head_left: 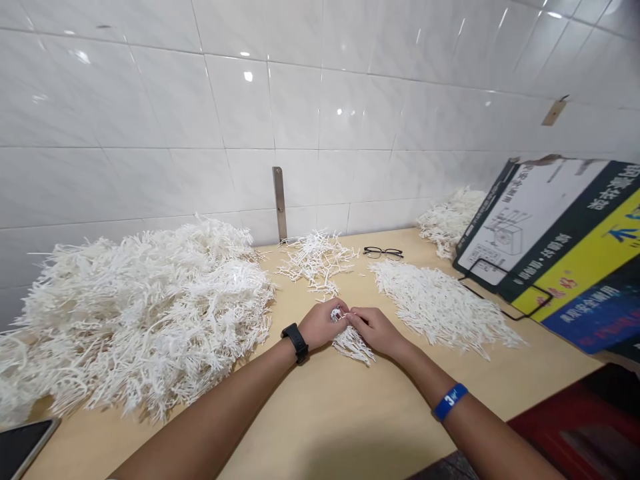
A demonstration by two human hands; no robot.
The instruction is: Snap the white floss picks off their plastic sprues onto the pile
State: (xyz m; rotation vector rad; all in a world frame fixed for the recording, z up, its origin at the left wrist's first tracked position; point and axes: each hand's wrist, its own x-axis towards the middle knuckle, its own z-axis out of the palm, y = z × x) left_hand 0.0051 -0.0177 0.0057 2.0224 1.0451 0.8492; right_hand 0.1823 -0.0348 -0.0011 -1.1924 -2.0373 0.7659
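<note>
Two bare hands meet at one small bundle of white branching sprigs (353, 345), which lies low over the tabletop (290, 413), its loose ends fanned toward us. With our left hand (323, 323) we curl round the gathered end, fingers closed on it, seemingly so that the strands stay together. With our right hand (377, 328) we pinch at the same end, thumb and forefinger pressed together, apparently on a thin strand; the exact contact is too small to tell. Something reddish shows between the fingertips, but we cannot make out what it is.

Just beyond the bundle lies a loose scatter of sprigs (317, 260), and to the bundle's right a flatter spread of sprigs (445, 307), its pieces lying mostly one way, perhaps to keep them apart from the tangled ones. Left of the bundle rises a big tangled heap (160, 313), likely set there to be near our left arm.

Farther behind the bundle, folded-out black-framed eyeglasses (383, 253) rest before the tiled wall (325, 100), presumably out of our way. Well to its right, a printed cardboard box (565, 247) leans at a tilt, partly hiding another white heap (453, 220).
</note>
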